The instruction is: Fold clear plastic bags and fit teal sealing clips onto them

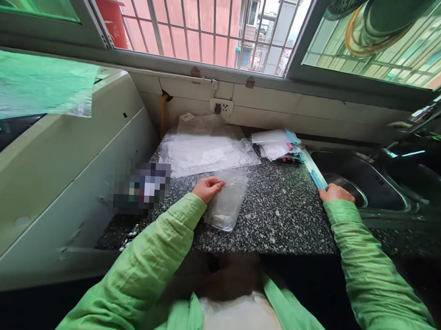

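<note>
My left hand (206,188) pinches the upper left edge of a small clear plastic bag (228,205), which hangs low over the speckled countertop or rests on it; I cannot tell which. My right hand (337,193) is closed at the near end of a long, narrow, pale strip with light-blue parts (314,170), along the sink's left edge. Behind my left hand lies a spread pile of clear plastic bags (206,147). To its right is a smaller stack of bags (275,143) with blue and pink edges, close to the strip's far end.
A metal sink (353,167) with a faucet (426,109) lies at the right. On the left, a pale appliance-like panel (78,192) walls in the dark granite countertop (277,217). A blurred-out object (141,188) sits beside it. The wall socket (221,106) is below the barred window.
</note>
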A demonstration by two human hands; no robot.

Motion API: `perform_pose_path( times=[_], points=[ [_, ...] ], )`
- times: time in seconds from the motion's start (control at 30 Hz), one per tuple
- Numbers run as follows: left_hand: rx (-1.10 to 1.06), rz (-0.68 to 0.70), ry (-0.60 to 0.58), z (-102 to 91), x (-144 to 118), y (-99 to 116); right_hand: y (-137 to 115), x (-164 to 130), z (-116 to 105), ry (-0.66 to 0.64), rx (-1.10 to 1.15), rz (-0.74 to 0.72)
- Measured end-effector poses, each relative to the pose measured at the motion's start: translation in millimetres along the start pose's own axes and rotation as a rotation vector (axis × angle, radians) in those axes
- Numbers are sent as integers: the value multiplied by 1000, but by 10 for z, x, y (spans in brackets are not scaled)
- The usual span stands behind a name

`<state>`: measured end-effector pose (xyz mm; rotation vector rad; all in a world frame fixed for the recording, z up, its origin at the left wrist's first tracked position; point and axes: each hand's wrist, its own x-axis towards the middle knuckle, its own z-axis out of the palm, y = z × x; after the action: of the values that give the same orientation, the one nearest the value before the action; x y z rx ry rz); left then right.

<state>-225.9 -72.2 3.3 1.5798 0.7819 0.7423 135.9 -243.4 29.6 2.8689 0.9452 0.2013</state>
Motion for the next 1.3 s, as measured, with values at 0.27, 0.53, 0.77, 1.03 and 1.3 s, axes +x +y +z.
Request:
perform_pose_path(
  times=[0.27,0.53,0.77,1.03,1.3],
  points=[
    [-77,-80,41,42,-15,72,72,70,63,201,117,-76],
    [-105,-115,28,25,-4,73,-603,-233,-370,453,421,-531],
    [-161,-115,12,30,29,31,-1408,-637,-576,574,650,-1046],
    [-133,-117,27,14,34,38,-1755,-918,-384,507,749,-1217],
    [-178,-181,5,22,64,46,-1791,-877,-97,510,703,-1243]
  ],
)
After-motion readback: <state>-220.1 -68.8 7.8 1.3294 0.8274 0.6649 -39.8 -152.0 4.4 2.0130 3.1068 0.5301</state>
